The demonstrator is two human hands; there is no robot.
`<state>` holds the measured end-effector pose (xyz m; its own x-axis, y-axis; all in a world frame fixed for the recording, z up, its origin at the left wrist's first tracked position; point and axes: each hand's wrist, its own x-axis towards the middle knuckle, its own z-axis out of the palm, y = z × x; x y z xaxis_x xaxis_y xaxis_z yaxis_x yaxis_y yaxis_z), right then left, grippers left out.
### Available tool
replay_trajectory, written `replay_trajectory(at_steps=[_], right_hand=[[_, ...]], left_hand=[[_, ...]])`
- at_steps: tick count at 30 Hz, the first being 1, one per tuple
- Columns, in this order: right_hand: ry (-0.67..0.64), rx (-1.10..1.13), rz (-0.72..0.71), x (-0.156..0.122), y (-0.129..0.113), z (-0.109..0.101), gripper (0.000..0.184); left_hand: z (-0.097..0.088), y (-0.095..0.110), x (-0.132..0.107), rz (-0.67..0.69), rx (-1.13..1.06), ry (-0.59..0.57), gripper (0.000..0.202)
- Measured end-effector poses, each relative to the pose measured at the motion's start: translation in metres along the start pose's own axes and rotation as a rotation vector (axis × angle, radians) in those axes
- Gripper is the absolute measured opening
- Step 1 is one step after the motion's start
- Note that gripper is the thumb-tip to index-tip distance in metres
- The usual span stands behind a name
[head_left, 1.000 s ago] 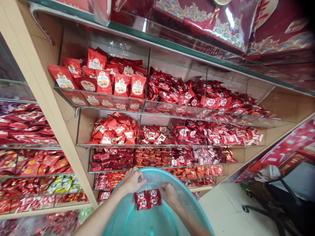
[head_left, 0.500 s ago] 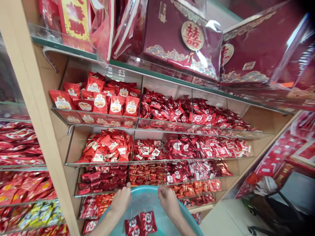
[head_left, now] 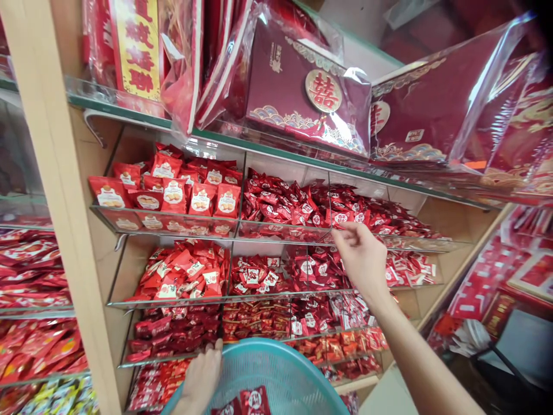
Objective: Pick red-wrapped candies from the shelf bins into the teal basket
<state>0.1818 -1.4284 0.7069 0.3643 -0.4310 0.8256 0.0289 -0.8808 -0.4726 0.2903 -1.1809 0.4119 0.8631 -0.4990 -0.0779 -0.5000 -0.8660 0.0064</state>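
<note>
A teal plastic basket (head_left: 280, 363) is low in front of me, with a few dark red wrapped packets (head_left: 254, 400) at its bottom. My left hand (head_left: 203, 372) is closed over the basket's left rim. Higher up, my right hand (head_left: 360, 253) is raised to the front lip of the upper candy shelf, its fingers loosely bent and apart. Its fingertips are close to dark red packets with white labels (head_left: 341, 217) in a clear-walled compartment. I make out nothing held in that hand.
Clear dividers part the shelves into compartments of red packets, including larger biscuit packets (head_left: 174, 193) at upper left. Above, a glass shelf (head_left: 276, 144) carries wrapped maroon boxes (head_left: 298, 92). A wooden post (head_left: 56, 173) stands left; a dark chair (head_left: 496, 369) is at lower right.
My right hand has left the basket's right rim and moved up to the upper shelf. My left hand stays on the rim, and the view has tilted slightly upward.
</note>
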Motion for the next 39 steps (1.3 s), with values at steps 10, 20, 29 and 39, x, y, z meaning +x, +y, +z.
replay_trajectory(at_steps=[10,20,29,39], right_hand=[[-0.146,-0.194,-0.012,0.038,0.017,0.018,0.022],[-0.139,0.233,-0.011,-0.007,-0.008,-0.021,0.022],[-1.004,0.226,0.217,-0.169,0.031,0.049,0.018],[-1.366,-0.420,0.088,-0.238,0.028,0.114,0.023]], left_hand=[[0.007,0.001,-0.003,0.001,0.022,0.017,0.052],[-0.001,0.004,-0.004,-0.016,0.031,-0.008,0.049],[-0.010,0.010,-0.012,-0.013,0.021,-0.007,0.046],[-0.005,0.013,-0.009,-0.028,0.021,0.031,0.040]])
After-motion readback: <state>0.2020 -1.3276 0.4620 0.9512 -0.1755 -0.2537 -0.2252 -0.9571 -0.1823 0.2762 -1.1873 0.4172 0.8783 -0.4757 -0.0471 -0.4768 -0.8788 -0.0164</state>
